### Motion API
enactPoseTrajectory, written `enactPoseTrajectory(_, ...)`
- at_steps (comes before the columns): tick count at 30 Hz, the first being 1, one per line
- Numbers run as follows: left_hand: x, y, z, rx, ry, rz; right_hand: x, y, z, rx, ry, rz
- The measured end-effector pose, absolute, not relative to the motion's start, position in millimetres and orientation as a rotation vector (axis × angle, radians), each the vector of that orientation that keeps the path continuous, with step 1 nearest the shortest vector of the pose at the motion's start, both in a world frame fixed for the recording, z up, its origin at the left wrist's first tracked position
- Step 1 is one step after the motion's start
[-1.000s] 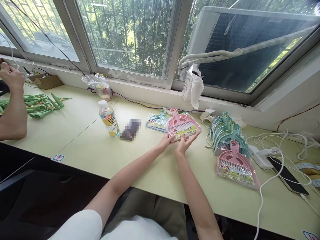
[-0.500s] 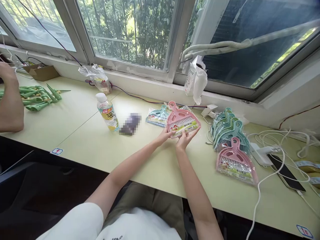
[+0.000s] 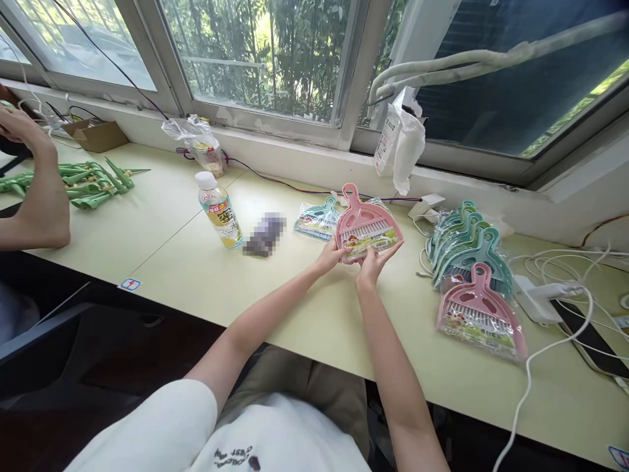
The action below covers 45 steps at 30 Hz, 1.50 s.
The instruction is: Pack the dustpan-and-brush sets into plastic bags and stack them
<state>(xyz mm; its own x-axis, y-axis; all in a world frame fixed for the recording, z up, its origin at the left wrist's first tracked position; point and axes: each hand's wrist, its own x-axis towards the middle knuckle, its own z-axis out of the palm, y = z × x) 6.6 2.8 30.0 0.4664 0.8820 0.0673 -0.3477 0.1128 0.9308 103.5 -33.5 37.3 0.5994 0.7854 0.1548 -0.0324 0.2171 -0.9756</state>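
Observation:
A pink dustpan and brush set (image 3: 367, 223), wrapped in clear film with a printed label, is held up over the table by both hands. My left hand (image 3: 330, 257) grips its lower left corner, thumb on the front. At the bottom edge, my right hand (image 3: 373, 263) closes on it with the thumb in front and fingers stretched along the lower right side. Just behind lies a packed blue dustpan set (image 3: 317, 219), partly covered by the pink one. To the right, a row of packed blue-green dustpan sets (image 3: 484, 259) leans together, with another pink dustpan set (image 3: 481, 308) in front.
A drink bottle (image 3: 219, 213) and a blurred dark item (image 3: 265, 235) stand left of my hands. Green cone-shaped pieces (image 3: 98, 183) lie near another person's arm (image 3: 44, 190). White cables (image 3: 528, 387) and a phone (image 3: 590, 337) are at the right.
The camera view has shifted slightly, so the scene sits a little further right. Both hands keep hold of the pink dustpan set. At the left, the other person's hand has come further into view.

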Motion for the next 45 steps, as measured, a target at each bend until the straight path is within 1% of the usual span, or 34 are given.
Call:
enactPoseTrajectory(2,-1.0,10.6,30.7,1.1,0.594,0.971,111.9,-34.2,39.9,-1.215,-0.714,0.718)
enactPoseTrajectory(4,-12.8,21.4,30.6,1.054,0.616,0.995,124.9,-33.9,38.0,-1.289,-0.75,0.693)
enactPoseTrajectory(7,-33.9,39.1,27.4,0.927,0.743,1.058,147.9,-31.4,27.7,-1.458,-0.922,0.408)
enactPoseTrajectory(9,-45.8,48.0,24.3,0.856,0.821,1.048,160.1,-28.6,19.5,-1.512,-1.16,0.21)
enactPoseTrajectory(12,-56.7,54.0,21.4,0.838,0.798,1.003,168.4,-24.6,12.1,-1.484,-1.487,0.062)
enactPoseTrajectory(15,-61.0,53.1,21.5,0.875,0.733,0.947,169.3,-23.6,12.0,-1.414,-1.477,0.033)
enactPoseTrajectory(19,-60.7,48.5,20.7,1.039,0.693,0.78,173.6,-24.8,13.2,-1.398,-1.375,0.036)
enactPoseTrajectory(24,-57.6,43.6,18.4,1.187,0.754,0.62,179.5,-21.8,6.5,-1.371,-1.236,0.192)
enactPoseTrajectory(29,-61.8,40.7,22.1,1.318,0.595,0.555,173.5,-20.7,1.1,-1.315,-1.15,0.33)
enactPoseTrajectory(35,-64.8,32.6,39.8,1.31,0.648,0.575,179.5,-16.3,-7.8,-1.254,-0.929,0.924)
enactPoseTrajectory(37,-64.5,29.3,47.4,1.304,0.62,0.591,184.7,-13.1,-11.0,-1.231,-0.823,0.96)
enactPoseTrajectory(40,-61.3,27.7,49.3,1.411,0.595,0.621,189.4,-10.0,-13.2,-1.213,-0.72,0.885)
enactPoseTrajectory(42,-56.7,30.3,42.4,1.517,0.68,0.696,188.7,-10.0,-12.7,-1.202,-0.731,0.858)
enactPoseTrajectory(45,-49.4,38.0,27.5,1.595,0.843,0.825,180.9,-12.2,-10.4,-1.18,-0.786,0.905)
